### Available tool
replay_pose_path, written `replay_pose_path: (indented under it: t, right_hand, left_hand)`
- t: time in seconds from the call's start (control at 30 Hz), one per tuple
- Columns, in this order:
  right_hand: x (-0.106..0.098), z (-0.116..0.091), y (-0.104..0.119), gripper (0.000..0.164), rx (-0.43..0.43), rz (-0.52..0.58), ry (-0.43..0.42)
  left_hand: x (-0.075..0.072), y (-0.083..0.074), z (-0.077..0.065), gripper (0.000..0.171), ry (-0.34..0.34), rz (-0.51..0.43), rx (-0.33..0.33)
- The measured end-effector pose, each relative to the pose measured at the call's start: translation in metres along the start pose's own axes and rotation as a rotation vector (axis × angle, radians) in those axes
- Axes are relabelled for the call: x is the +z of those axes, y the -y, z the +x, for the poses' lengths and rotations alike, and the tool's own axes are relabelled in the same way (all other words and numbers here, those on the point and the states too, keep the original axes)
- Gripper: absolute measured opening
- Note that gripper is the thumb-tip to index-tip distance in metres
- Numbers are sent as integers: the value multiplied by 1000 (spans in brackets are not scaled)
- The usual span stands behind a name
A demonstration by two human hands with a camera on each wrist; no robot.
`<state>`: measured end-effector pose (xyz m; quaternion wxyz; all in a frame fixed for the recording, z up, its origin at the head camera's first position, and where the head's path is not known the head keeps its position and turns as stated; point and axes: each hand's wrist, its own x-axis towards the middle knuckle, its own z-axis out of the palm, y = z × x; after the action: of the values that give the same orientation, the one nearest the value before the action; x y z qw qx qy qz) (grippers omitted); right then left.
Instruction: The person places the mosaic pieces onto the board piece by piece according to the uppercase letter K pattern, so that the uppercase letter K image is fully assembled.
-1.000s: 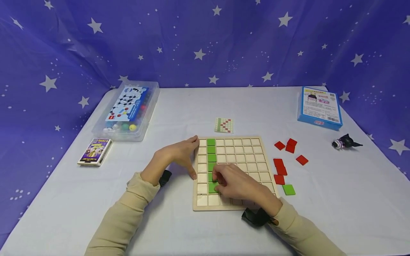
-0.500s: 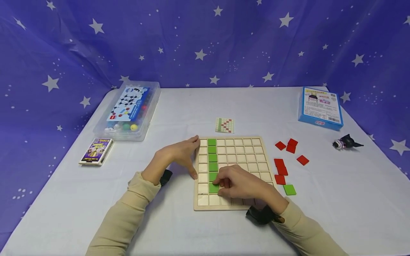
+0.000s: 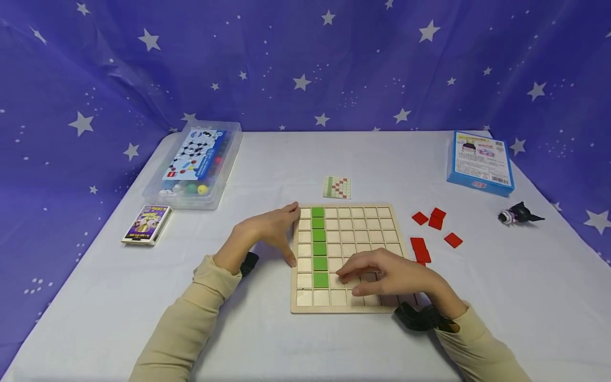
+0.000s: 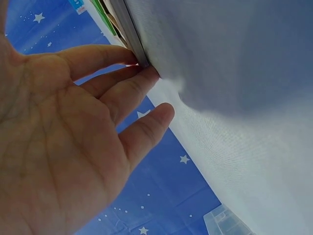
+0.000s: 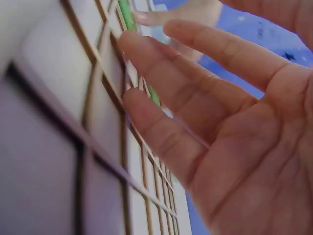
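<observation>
A wooden grid board (image 3: 353, 236) lies in the middle of the table in the head view. Several green square tiles (image 3: 319, 249) fill most of its second column from the left. My left hand (image 3: 267, 228) rests along the board's left edge, its fingertips touching the rim (image 4: 132, 34) in the left wrist view. Over the lower right of the grid is my right hand (image 3: 393, 273), its fingers loosely extended and nothing between them; the right wrist view shows its bare palm (image 5: 264, 147). Right of the board lie several loose red tiles (image 3: 420, 249), partly covered by that hand.
A small card with a printed grid pattern (image 3: 337, 187) lies beyond the board. At back left are a clear plastic case (image 3: 217, 183) and a small purple box (image 3: 147, 225). A blue box (image 3: 482, 162) and a black figurine (image 3: 520, 213) sit at the right.
My right hand has drawn back rightward from the lower green tiles, its fingers spreading. It now hides the loose green tile beside the board. My left hand stays at the board's edge.
</observation>
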<state>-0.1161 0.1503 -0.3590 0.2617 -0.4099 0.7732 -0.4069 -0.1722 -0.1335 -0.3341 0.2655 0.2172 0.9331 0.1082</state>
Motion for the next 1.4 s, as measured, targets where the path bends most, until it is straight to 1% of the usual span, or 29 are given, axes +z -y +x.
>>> replay_pose_path:
  t: [0.17,0.27,0.4,0.5,0.53,0.6,0.67,0.73,0.83,0.9,1.0,1.13,1.2,1.3,1.4]
  right_hand:
    - [-15,-24,-14,35,28,73,-58]
    - [-27,-43,-26,35,43,113,-112]
    - [-39,-71,-40,33,42,164,-170]
    - [-45,-88,-47,28,49,159,-195]
    - [-47,-92,-48,26,65,151,-199]
    - [-49,-99,-50,20,104,125,-218]
    - [-50,-103,-50,17,154,77,-238]
    - [-50,-104,-50,19,207,19,-253]
    - [-49,-104,-49,26,278,-69,-272]
    - [-48,-103,-49,30,332,-106,-293]
    - [-51,-106,-49,30,439,-170,-352]
    - [-56,-115,-52,30,606,-281,-452]
    - [-59,-121,-56,34,675,-319,-490]
    - [-62,-127,-60,42,735,-367,-538]
    - [-65,-129,-63,48,760,-402,-569]
  left_hand:
    - [1,1,2,127,-1,3,10]
    - [2,2,2,127,-1,0,8]
    - [2,2,2,127,-5,2,7]
    - [1,2,1,128,-4,3,10]
    - [1,2,1,128,-3,0,11]
    - [0,2,0,128,-2,-8,14]
    - [0,3,-1,128,-3,-15,21]
    - [0,4,-1,128,-5,-19,28]
    - [0,4,0,128,-7,-20,36]
    - [0,4,1,129,-7,-22,35]
    - [1,4,2,129,-9,-27,31]
    - [1,3,3,129,-9,-29,26]
    - [1,3,3,129,-8,-28,26]
    - [1,4,3,128,-8,-23,28]
    - [1,4,2,128,-9,-26,28]
